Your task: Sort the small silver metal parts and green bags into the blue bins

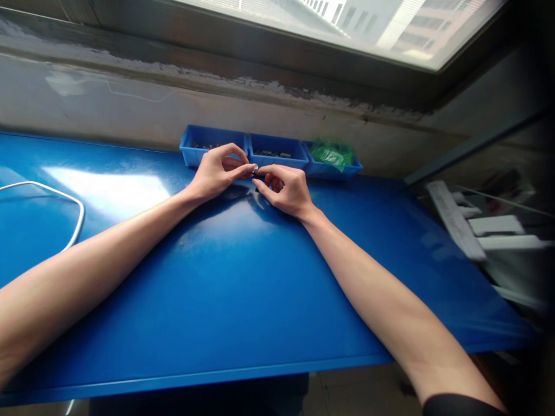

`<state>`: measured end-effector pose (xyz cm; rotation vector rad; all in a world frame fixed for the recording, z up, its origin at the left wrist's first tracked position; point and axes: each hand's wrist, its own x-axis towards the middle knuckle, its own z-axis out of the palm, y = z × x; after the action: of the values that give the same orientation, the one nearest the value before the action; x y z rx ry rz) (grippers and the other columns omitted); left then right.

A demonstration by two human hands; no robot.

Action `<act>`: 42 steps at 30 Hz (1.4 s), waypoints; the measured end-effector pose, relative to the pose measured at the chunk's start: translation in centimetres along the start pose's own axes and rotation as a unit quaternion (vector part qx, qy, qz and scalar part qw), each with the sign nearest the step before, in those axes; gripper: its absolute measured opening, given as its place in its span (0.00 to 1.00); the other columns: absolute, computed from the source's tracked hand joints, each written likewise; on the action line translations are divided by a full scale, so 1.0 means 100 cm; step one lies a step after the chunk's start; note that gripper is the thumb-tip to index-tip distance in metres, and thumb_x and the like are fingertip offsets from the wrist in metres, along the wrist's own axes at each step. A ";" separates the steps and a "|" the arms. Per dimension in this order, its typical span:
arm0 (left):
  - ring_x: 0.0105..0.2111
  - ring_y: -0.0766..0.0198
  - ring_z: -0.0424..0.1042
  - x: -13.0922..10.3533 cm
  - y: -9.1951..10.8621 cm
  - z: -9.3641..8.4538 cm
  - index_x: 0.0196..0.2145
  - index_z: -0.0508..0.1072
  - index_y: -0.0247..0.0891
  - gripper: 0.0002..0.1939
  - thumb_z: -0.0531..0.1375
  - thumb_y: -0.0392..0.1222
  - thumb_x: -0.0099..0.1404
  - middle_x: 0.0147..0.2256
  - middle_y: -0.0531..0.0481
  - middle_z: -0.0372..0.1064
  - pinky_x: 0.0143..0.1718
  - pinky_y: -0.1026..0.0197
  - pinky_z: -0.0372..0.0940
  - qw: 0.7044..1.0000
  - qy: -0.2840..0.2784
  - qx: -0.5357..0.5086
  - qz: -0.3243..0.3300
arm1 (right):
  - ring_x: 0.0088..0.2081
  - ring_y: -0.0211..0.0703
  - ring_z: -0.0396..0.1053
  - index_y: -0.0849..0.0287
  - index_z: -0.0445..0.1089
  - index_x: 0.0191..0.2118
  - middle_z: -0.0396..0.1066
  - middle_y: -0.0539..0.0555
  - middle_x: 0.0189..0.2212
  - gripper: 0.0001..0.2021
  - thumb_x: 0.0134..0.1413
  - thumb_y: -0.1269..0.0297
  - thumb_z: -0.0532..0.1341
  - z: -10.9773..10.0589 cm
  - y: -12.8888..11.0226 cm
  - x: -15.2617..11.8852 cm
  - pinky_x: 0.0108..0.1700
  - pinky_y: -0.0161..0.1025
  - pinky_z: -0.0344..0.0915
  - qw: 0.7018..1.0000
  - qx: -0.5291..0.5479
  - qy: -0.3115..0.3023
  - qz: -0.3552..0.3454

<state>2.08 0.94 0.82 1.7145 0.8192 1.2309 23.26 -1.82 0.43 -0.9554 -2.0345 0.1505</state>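
Over the table's far side, my left hand [219, 170] pinches a small whitish part [255, 167] between thumb and forefinger. It is too small to name. My right hand [286, 188] meets it from the right, forefinger tip touching or very close to the part. Its thumb sits just below, and a tiny dark bit shows between these fingertips; what it is I cannot make out. The other right fingers are curled in. Just behind both hands stand a blue bin [214, 137] with small pieces and a middle blue bin [277, 147] with small dark and metallic-looking pieces.
A third blue bin [329, 169] holds a crumpled green plastic bag [333, 153]. The bins line the back of the blue table [225, 300], against the wall below a window. A white cable [81, 214] curves across the left side. White objects [496, 225] stand beyond the right edge.
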 end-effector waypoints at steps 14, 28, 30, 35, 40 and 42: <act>0.36 0.56 0.83 0.000 0.000 0.002 0.43 0.75 0.37 0.26 0.63 0.65 0.69 0.35 0.46 0.81 0.41 0.55 0.77 0.998 -0.023 0.046 0.021 | 0.28 0.43 0.71 0.56 0.79 0.42 0.77 0.53 0.30 0.19 0.68 0.46 0.61 0.003 0.006 0.002 0.38 0.42 0.69 0.992 -0.071 0.093 0.036; 0.70 0.48 0.62 -0.007 -0.001 0.007 0.60 0.77 0.45 0.20 0.53 0.48 0.78 0.65 0.46 0.69 0.70 0.44 0.58 0.877 -0.285 0.316 0.223 | 0.31 0.50 0.77 0.55 0.79 0.40 0.79 0.56 0.28 0.23 0.70 0.42 0.56 0.002 0.030 0.003 0.41 0.47 0.73 0.956 -0.135 0.203 0.162; 0.67 0.49 0.66 -0.006 -0.001 0.007 0.57 0.80 0.45 0.19 0.55 0.47 0.77 0.61 0.46 0.74 0.69 0.47 0.61 0.878 -0.286 0.307 0.229 | 0.29 0.49 0.76 0.55 0.78 0.38 0.77 0.55 0.26 0.24 0.70 0.41 0.55 0.001 0.030 0.003 0.40 0.47 0.73 0.958 -0.120 0.219 0.140; 0.52 0.53 0.79 -0.005 0.000 0.007 0.46 0.85 0.43 0.13 0.60 0.43 0.73 0.48 0.44 0.82 0.59 0.52 0.70 0.907 -0.218 0.273 0.233 | 0.30 0.49 0.75 0.55 0.77 0.43 0.76 0.55 0.27 0.26 0.72 0.40 0.50 0.001 0.037 0.000 0.38 0.46 0.73 0.966 -0.121 0.205 0.097; 0.46 0.54 0.81 -0.005 -0.001 0.004 0.45 0.85 0.40 0.12 0.63 0.43 0.68 0.47 0.43 0.82 0.52 0.56 0.73 0.939 -0.144 0.249 0.187 | 0.31 0.49 0.75 0.55 0.77 0.43 0.76 0.56 0.28 0.25 0.71 0.40 0.52 0.002 0.039 0.000 0.39 0.47 0.73 0.970 -0.087 0.192 0.117; 0.42 0.55 0.81 -0.004 -0.001 0.003 0.44 0.85 0.38 0.13 0.64 0.45 0.67 0.45 0.43 0.83 0.47 0.57 0.73 0.944 -0.124 0.254 0.168 | 0.31 0.50 0.75 0.56 0.78 0.41 0.76 0.56 0.28 0.26 0.70 0.39 0.53 0.002 0.038 0.000 0.40 0.48 0.73 0.970 -0.070 0.194 0.130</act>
<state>2.23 0.51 0.50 2.4559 0.7526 1.0369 25.25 0.87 -1.27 -1.2345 -1.5731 -0.0392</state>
